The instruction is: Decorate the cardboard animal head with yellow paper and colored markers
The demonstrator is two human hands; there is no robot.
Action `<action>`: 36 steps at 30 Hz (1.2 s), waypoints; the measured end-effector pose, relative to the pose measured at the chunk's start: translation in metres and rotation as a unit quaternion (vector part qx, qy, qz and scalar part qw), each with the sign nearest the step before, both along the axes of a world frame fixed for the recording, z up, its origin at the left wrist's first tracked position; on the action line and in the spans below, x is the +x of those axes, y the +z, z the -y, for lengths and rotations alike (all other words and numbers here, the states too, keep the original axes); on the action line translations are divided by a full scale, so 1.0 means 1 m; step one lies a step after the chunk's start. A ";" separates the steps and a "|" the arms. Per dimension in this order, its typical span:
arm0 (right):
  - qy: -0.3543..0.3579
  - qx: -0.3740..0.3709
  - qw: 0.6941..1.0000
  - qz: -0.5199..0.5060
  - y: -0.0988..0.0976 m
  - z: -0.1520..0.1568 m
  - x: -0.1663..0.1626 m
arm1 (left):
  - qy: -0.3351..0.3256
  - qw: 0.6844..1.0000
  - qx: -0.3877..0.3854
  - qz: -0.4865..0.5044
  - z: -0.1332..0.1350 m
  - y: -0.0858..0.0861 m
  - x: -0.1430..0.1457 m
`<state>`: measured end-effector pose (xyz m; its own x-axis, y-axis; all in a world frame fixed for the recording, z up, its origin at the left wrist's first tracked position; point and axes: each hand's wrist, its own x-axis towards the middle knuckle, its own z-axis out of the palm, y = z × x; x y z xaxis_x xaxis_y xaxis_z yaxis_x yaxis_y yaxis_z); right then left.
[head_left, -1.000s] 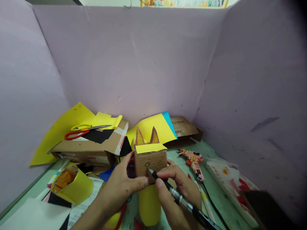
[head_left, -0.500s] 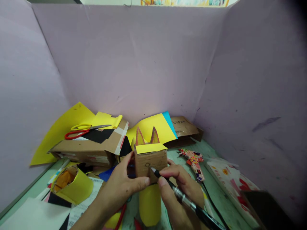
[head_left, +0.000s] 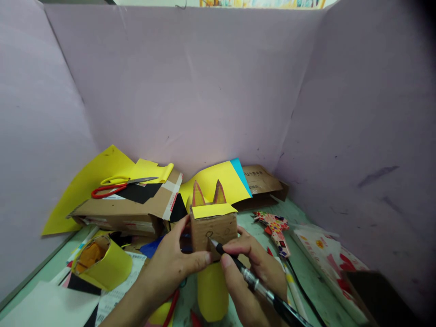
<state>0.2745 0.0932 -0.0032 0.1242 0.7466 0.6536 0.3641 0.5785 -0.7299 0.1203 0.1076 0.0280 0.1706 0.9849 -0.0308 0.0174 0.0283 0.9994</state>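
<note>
A small cardboard box [head_left: 200, 231] with a yellow paper strip [head_left: 214, 210] along its top edge and two pointed paper ears [head_left: 220, 193] stands above a yellow paper tube [head_left: 213, 293]. Small rounded outlines are drawn on its front. My left hand [head_left: 177, 259] grips the box from the left, thumb across its lower front. In my right hand [head_left: 255, 272] is a black pen [head_left: 254, 280], its tip at or just off the box front beside the left outline. Whether the tip touches, I cannot tell.
Scissors [head_left: 126, 184] lie on a cardboard carton [head_left: 129, 211] at left, near yellow sheets [head_left: 85, 190]. A yellow paper cup shape [head_left: 114, 268] stands nearer. On the right are a patterned glue gun [head_left: 277, 229] with a cord, and a printed plastic bag [head_left: 329, 259]. Pale panels [head_left: 204, 91] surround the table.
My right hand and the pen have shifted slightly left and down, the tip sitting a little lower left on the box front. My left hand stays on the box.
</note>
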 end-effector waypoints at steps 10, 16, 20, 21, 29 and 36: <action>-0.071 0.038 0.996 -0.031 0.015 0.002 0.030 | -0.008 0.999 0.000 -0.034 0.000 0.001 -0.003; -0.147 0.043 0.980 -0.124 0.051 -0.002 0.071 | 0.022 0.989 -0.048 -0.135 -0.002 0.003 -0.005; -0.151 0.028 0.983 -0.105 0.058 -0.014 0.091 | 0.041 0.976 -0.060 -0.205 -0.007 0.000 -0.008; -0.155 0.035 0.982 -0.105 0.059 -0.014 0.094 | 0.044 0.973 -0.059 -0.216 -0.007 0.000 -0.008; -0.194 0.123 0.966 -0.116 0.077 0.004 0.090 | 0.050 0.963 -0.033 -0.264 -0.004 0.007 -0.002; -0.023 -0.005 0.962 0.273 0.023 -0.021 0.103 | 0.016 0.975 -0.036 -0.221 -0.005 0.007 -0.004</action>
<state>0.3777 0.1139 0.0194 -0.2021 0.7554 0.6233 0.7199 0.5461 -0.4284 0.1162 0.1129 0.0348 0.0946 0.9819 -0.1639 0.4431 0.1059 0.8902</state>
